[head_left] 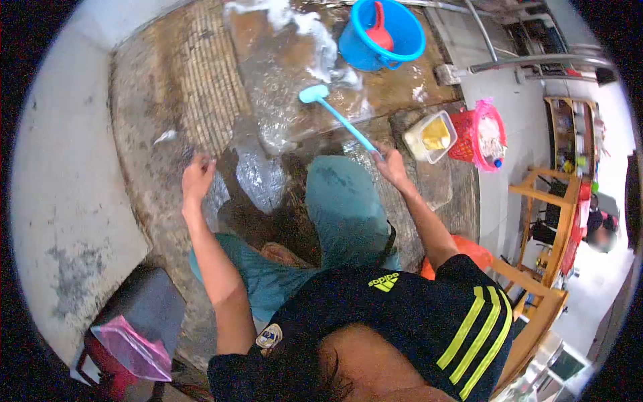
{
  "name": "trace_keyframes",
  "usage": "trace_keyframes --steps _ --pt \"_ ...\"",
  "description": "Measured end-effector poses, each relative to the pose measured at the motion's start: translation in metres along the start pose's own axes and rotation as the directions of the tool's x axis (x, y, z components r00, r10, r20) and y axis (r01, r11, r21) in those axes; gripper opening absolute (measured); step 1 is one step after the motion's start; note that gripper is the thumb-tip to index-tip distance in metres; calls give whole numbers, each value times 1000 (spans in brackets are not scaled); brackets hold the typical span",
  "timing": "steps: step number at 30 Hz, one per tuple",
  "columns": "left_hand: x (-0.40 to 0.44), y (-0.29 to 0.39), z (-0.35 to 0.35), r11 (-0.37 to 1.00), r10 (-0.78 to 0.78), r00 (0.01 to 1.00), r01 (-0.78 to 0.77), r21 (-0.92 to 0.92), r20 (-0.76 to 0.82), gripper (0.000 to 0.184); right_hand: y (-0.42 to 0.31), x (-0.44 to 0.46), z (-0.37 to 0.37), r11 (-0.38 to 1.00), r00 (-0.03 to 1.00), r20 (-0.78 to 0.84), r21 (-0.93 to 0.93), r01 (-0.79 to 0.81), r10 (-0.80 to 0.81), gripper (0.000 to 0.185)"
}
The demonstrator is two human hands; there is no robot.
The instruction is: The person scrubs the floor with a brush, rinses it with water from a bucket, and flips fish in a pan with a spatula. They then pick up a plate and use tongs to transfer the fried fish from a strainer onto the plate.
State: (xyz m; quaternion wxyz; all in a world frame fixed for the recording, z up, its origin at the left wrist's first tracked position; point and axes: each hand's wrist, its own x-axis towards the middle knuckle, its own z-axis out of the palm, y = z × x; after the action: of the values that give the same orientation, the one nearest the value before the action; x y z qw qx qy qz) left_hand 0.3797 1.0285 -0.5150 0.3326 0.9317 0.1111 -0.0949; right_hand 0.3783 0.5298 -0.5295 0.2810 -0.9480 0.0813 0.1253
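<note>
My right hand (390,166) is wrapped round the handle of a light blue long-handled scrub brush (345,122). The brush head points away from me, over the wet, foamy floor (268,100). To the left, my left hand (199,177) is held above the rough floor with its fingers curled together; whatever they may hold cannot be made out. Just beyond it is a small white patch (165,137) that looks like foam. A blue bucket (351,50) with a red scoop (380,30) in it stands past the brush head.
Right of my right hand are a clear plastic tub (420,149) with something yellow inside and a red basket (463,137). Metal pipes (542,61) and wooden frames (569,201) line the right side. A dark chair (144,305) with a pink plastic bag stands lower left, beside a wall.
</note>
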Motion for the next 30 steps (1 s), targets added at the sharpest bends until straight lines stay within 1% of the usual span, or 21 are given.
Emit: trace_keyframes --steps 2,3,4,6,8,9,10,11,12,14,16,17,18,19,21,24,25,26,28,30 --pt "1 -9 3 999 20 1000 -21 33 22 31 -2 5 -20 984 998 46 172 38 -46 36" --pt "-1 -6 -2 999 -5 999 3 52 37 30 -4 1 -33 965 995 74 257 48 -69 36" --pt "-4 1 -8 997 -32 998 29 67 47 30 3 -3 -52 974 986 -3 156 164 -166 37" --pt "-7 4 -11 993 -85 995 79 85 62 29 -24 -18 -115 998 1000 -1 -62 31 -31 37" --pt "-8 0 -15 988 -123 989 114 103 77 29 -16 -14 -163 959 996 -4 -268 -85 88 37" --pt "-9 2 -16 989 -115 991 108 99 68 28 11 -4 -179 946 997 -55 -318 -60 45 40" --pt "-9 5 -16 990 -106 993 100 96 57 27 33 9 -195 913 997 -48 -401 -78 64 41" --pt "-8 8 -17 992 -96 994 91 93 46 26 40 23 -205 938 996 -85 -347 -2 -29 40" --pt "-9 8 -15 994 -79 996 76 76 40 26 42 39 -213 941 992 -123 -331 -77 38 40" --pt "-9 7 -10 998 -47 999 45 46 23 25 103 97 -219 940 984 -173 -328 -96 40 40" --pt "-14 14 -12 994 -35 999 31 109 30 25 102 139 -220 904 953 -221 -329 -273 207 39" --pt "-18 15 -13 990 -35 999 30 141 30 25 121 170 -215 942 947 -259 -221 -251 191 40" --pt "-22 11 -12 994 27 999 -29 104 26 26 155 208 -207 970 939 -295 -115 -216 174 41" --pt "-29 9 -12 994 3 1000 -5 113 21 27 181 242 -201 986 930 -333 -8 -168 156 42" --pt "-45 4 -13 990 -54 999 53 132 2 27 202 297 -193 965 933 -305 -113 -235 191 42" --pt "-66 15 -29 962 -199 976 176 210 93 27 201 353 -177 939 949 -287 -274 -208 127 38" --pt "-69 17 -33 960 -217 974 201 194 66 27 189 349 -178 904 966 -221 -371 -212 136 36" --pt "-74 20 -36 959 -235 970 221 180 61 27 178 340 -167 882 974 -219 -447 -151 56 34" --pt "-82 21 -36 964 -243 968 234 123 66 27 187 317 -164 801 975 -206 -596 -57 -83 31" --pt "-83 33 -40 963 -235 970 224 147 63 27 185 262 -172 791 957 -57 -577 202 -286 30"
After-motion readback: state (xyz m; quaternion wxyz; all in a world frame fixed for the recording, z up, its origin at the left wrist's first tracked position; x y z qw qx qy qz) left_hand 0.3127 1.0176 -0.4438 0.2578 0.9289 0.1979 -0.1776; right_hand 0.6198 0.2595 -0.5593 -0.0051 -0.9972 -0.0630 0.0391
